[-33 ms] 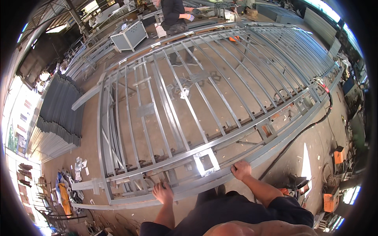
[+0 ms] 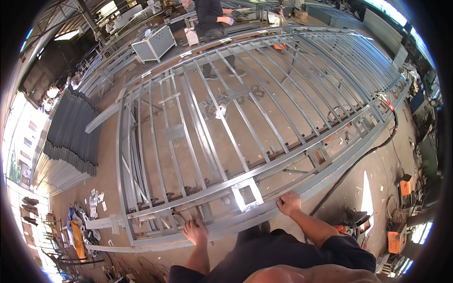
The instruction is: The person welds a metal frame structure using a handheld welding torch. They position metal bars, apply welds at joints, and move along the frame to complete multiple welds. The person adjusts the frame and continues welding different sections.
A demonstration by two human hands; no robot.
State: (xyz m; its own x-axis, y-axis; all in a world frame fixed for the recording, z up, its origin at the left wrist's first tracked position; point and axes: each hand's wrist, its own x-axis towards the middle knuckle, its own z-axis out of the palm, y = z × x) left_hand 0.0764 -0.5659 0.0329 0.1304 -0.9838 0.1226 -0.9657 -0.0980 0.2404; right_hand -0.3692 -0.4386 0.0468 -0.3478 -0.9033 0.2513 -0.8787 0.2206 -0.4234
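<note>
Both my hands are closed over the near steel rail (image 2: 243, 221) of a long frame, gripping it from above. My left hand (image 2: 195, 232) holds it toward the left end, and my right hand (image 2: 289, 204) is farther along to the right. The large grey metal frame (image 2: 120, 165) lies raised in front of me. Many thin crossbars (image 2: 206, 141) run from its far side to an inner rail (image 2: 226, 184). Between my hands, a shiny square plate with an open middle (image 2: 237, 197) sits between the inner and near rails.
A person (image 2: 207, 19) in dark clothes works beyond the frame. Stacked corrugated sheets (image 2: 73, 132) stand at left, near a projecting beam (image 2: 103, 118). A grey cabinet (image 2: 155, 45) is at the back. A black cable (image 2: 351, 170) trails along the right; an orange box (image 2: 394, 241) sits lower right.
</note>
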